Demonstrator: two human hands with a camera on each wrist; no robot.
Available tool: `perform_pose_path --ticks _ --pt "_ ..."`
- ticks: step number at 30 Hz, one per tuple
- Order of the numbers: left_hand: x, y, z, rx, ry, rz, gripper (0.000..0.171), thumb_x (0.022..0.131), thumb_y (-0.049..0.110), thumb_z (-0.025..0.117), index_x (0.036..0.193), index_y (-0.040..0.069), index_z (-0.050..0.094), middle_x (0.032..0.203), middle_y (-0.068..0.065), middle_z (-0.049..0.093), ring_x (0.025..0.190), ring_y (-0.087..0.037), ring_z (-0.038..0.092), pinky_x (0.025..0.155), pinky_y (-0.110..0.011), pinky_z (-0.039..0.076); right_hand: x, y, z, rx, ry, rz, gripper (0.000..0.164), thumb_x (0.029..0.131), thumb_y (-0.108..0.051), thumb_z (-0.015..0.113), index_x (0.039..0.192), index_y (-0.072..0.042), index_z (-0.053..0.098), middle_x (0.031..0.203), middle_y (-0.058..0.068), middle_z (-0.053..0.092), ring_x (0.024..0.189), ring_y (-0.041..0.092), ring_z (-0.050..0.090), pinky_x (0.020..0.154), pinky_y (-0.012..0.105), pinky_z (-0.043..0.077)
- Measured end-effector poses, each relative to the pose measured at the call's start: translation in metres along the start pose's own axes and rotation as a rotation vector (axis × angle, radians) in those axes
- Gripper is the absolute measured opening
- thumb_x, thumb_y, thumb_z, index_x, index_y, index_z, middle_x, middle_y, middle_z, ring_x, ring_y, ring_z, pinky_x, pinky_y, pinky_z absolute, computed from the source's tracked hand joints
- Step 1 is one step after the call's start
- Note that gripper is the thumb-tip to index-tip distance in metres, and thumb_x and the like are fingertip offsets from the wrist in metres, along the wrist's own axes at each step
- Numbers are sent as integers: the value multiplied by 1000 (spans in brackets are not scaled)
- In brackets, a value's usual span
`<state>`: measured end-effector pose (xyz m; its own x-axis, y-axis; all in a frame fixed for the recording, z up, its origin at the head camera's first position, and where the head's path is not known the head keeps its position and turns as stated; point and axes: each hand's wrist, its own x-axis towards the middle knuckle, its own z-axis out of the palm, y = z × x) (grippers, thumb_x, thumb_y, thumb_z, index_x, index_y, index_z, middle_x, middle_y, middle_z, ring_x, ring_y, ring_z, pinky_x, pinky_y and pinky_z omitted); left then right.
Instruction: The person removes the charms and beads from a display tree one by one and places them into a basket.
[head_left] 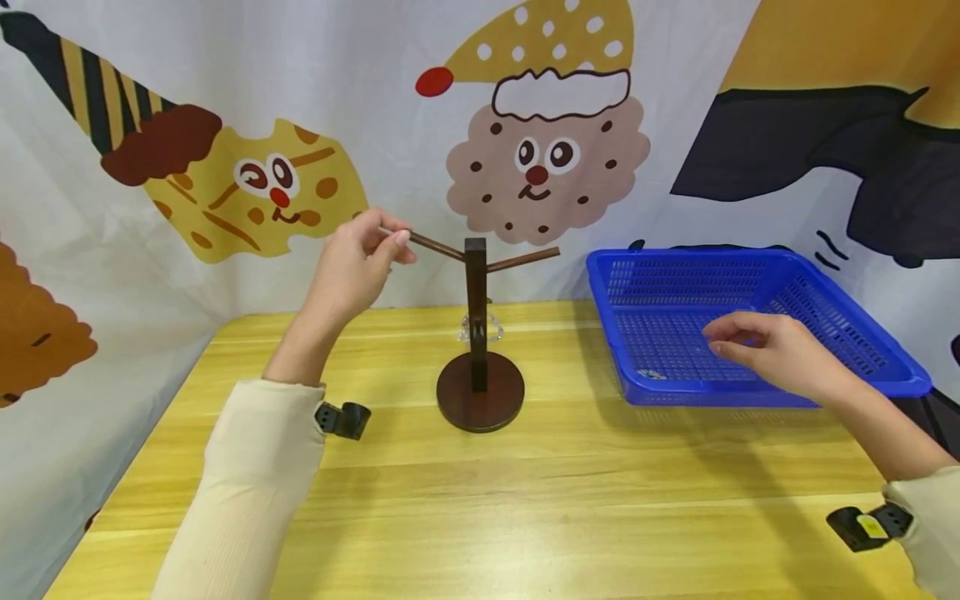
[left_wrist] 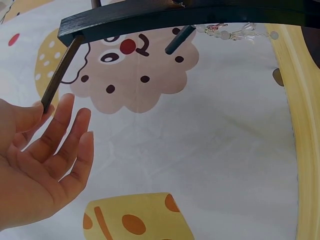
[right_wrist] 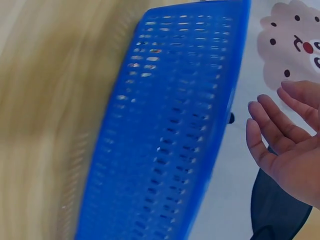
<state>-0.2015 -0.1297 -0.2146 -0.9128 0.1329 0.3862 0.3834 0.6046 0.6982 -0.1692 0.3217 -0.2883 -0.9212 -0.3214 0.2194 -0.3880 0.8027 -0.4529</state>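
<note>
A dark brown wooden display stand (head_left: 477, 317) with a round base stands upright on the table, its thin pegs sticking out on either side near the top. My left hand (head_left: 352, 262) pinches the outer end of the left peg (left_wrist: 62, 75) between thumb and forefinger; the other fingers are spread loosely. Low on the post hangs a clear beaded bracelet (left_wrist: 235, 34), partly hidden behind it in the head view. My right hand (head_left: 783, 354) holds nothing, its fingers loosely bent over the blue plastic basket (head_left: 611, 333).
The basket rests at the right rear of the wooden table (head_left: 480, 500), with a small pale patch (head_left: 651, 374) at its near left corner. A printed cloth (head_left: 405, 150) with cartoon biscuits hangs behind the table. Each wrist carries a small black camera (head_left: 343, 419).
</note>
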Motion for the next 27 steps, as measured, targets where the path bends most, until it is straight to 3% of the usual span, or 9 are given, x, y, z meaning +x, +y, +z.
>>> perform_pose_path --ticks 11,23,27 --pt "0 0 1 1 -7 -16 24 97 22 45 106 3 58 85 -13 66 77 -21 55 69 -32 42 24 -25 -4 -28 -3 -28 16 88 -12 62 103 -7 65 95 7 65 78 -3 54 65 14 42" --pt "1 -1 1 -1 -3 -3 24 97 21 46 105 2 58 84 -13 66 76 -22 57 70 -32 43 52 -67 2 45 -11 -45 15 88 -13 61 102 -9 66 91 2 64 77 8 57 66 20 44" --pt "1 -1 1 -3 -1 -2 24 97 20 46 105 1 58 84 -14 66 77 -22 57 70 -32 43 61 -79 4 48 -16 -96 14 89 -14 61 101 -9 66 88 2 65 76 12 58 63 22 45"
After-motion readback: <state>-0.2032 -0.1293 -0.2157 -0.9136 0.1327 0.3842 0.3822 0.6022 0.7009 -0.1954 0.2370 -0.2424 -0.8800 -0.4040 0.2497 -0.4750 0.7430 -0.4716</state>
